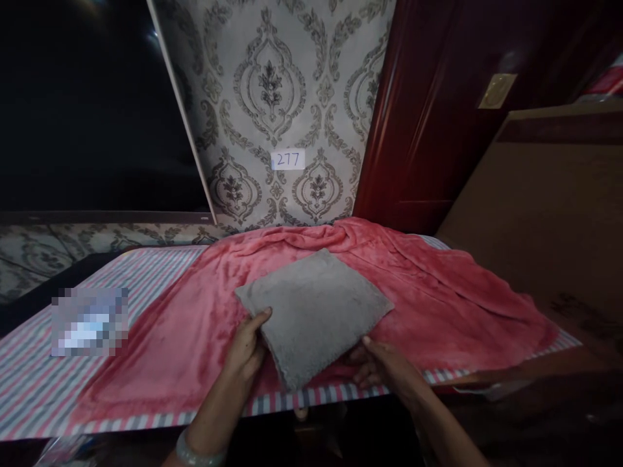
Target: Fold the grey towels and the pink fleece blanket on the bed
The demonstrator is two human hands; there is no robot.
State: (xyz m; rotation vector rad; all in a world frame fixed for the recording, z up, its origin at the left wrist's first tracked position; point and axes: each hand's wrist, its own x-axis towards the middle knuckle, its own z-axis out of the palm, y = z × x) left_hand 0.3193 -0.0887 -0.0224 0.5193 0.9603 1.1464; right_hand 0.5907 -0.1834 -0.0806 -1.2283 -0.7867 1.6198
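Note:
A flat, square grey cushion cover (316,311) is tilted with one corner toward me, above a pink plush blanket (170,350). My left hand (248,347) grips its left edge, thumb on top and fingers behind. Along the lower right edge is my right hand (382,366), its thumb tip close to the cloth and its fingers loosely bent and apart from the thumb. Whether that thumb touches the cover is hard to tell. Stitching runs along the cover's near edge. A pale bracelet (199,451) circles my left wrist.
Under the blanket lies a striped cloth (160,275) on the table. A blurred-out item (90,322) rests at left. Behind stand a dark screen (92,110), patterned wall with a paper label (288,159), and a dark red door (428,97). A large cardboard box (545,207) borders the right.

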